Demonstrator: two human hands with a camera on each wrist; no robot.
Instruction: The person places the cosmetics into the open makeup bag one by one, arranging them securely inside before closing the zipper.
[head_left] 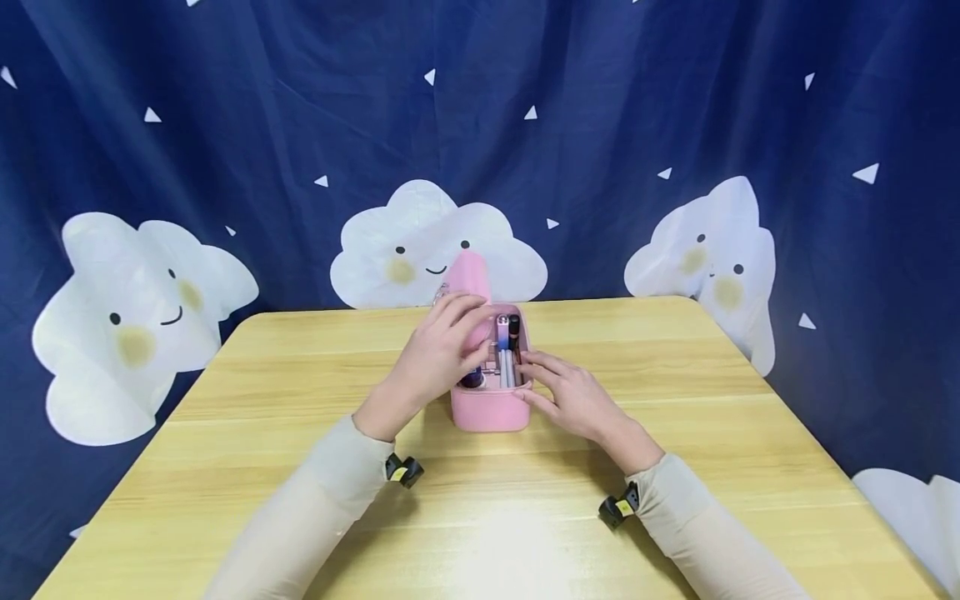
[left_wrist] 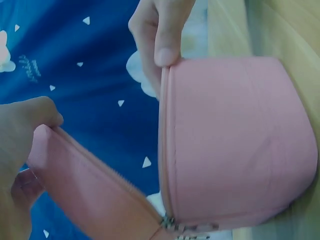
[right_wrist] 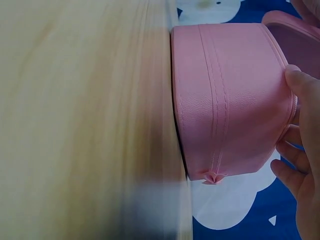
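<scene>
A pink pencil case stands unzipped on the table, its lid raised to the left. My left hand holds the lid by its edge, thumb and fingers on either side of it in the left wrist view. At the right side of the case, my right hand grips the rim, with the thumb against the outer wall. Inside lie several pens, a black-capped one among them. A dark blue item is partly hidden by the left hand. The zipper pull hangs at the hinge.
The light wooden table spreads around the case. Behind it hangs a dark blue curtain with white clouds and triangles. A small black camera is strapped at the left wrist, another at the right.
</scene>
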